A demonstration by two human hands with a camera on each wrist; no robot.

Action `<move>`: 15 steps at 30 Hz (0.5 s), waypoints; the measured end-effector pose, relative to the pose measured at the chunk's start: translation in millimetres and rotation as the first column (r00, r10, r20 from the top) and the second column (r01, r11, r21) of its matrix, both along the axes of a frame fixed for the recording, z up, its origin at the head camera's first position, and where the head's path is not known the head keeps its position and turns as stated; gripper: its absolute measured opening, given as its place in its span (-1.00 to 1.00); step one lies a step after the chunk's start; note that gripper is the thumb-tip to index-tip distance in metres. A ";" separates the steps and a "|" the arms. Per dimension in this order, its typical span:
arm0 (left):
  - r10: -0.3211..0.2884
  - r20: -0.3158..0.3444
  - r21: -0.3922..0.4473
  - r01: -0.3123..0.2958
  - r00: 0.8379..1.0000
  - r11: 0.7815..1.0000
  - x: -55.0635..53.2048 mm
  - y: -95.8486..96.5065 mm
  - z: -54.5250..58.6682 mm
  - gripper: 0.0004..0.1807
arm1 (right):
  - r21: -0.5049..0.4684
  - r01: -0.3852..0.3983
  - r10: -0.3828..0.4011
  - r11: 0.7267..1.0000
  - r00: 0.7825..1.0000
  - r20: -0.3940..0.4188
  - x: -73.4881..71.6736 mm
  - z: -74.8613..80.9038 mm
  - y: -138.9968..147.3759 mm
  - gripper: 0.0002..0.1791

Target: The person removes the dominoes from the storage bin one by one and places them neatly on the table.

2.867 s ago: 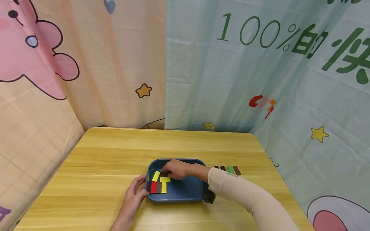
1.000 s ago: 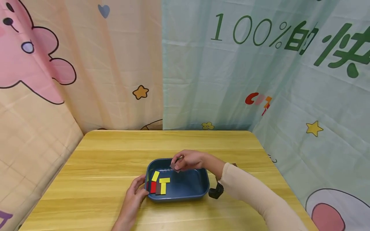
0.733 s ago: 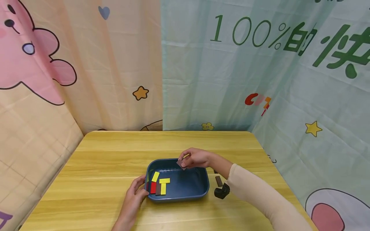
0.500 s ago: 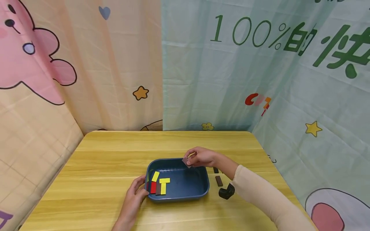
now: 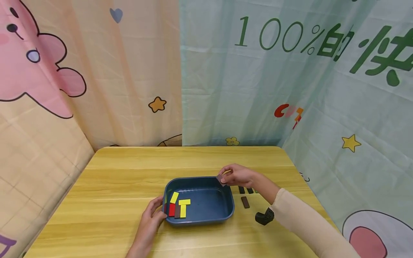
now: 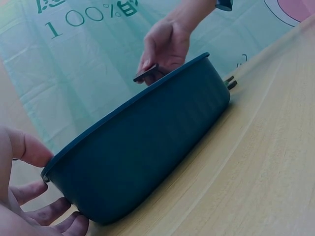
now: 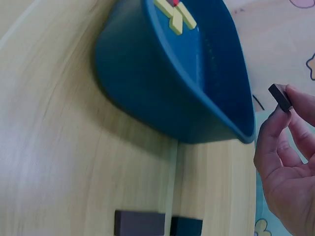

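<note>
A dark blue plastic bin (image 5: 206, 221) stands on the table. My left hand (image 5: 148, 221) grips its left end, thumb at the rim and fingers against the outer wall, as the left wrist view shows. Above the bin's far right corner, my right hand (image 5: 239, 175) pinches a small brown rectangular block (image 7: 279, 97) between thumb and fingers. Inside the bin, at its left side, lie yellow blocks (image 5: 183, 211), a red block (image 5: 172, 210) and another brown block (image 5: 177, 211).
To the bin's right, a brown block (image 5: 245, 202) lies nearest on the wooden table (image 5: 129, 168), with dark blocks (image 5: 241, 190) behind it. The forearm partly hides a green block there. A black camera (image 5: 264, 216) sits by the right wrist. Printed curtains surround the table.
My right hand has lifted a brown block from the bin's left part and carried it right to the far right corner. My left hand stays at the bin's left end.
</note>
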State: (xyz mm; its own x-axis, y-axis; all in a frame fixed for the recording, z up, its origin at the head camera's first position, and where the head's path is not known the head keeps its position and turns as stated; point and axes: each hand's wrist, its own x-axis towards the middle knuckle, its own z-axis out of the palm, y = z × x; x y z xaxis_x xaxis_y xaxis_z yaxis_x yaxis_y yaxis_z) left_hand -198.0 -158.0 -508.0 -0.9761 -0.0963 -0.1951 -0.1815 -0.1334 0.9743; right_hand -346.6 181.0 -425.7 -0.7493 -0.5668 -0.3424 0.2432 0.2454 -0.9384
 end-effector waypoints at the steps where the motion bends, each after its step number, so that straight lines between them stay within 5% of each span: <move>1: 0.001 0.005 -0.003 -0.001 1.000 1.000 -0.1 0.3 0.1 -0.30 | -0.003 0.008 -0.008 1.000 1.000 0.003 0.8 -2.2 3.8 -0.78; 15: -0.009 0.027 0.004 0.009 1.000 1.000 -2.5 1.8 2.4 -0.28 | -0.039 0.177 -0.178 0.983 0.983 -0.034 15.9 -35.7 64.2 -0.74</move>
State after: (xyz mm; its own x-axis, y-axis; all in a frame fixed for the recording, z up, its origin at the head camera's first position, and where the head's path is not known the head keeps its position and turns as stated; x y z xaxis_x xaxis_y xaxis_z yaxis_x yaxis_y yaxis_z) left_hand -200.6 -156.2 -505.6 -0.9713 -0.0865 -0.2216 -0.2089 -0.1355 0.9685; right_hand -330.7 245.2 -461.5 -0.8512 -0.4346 -0.2944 0.2445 0.1680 -0.9550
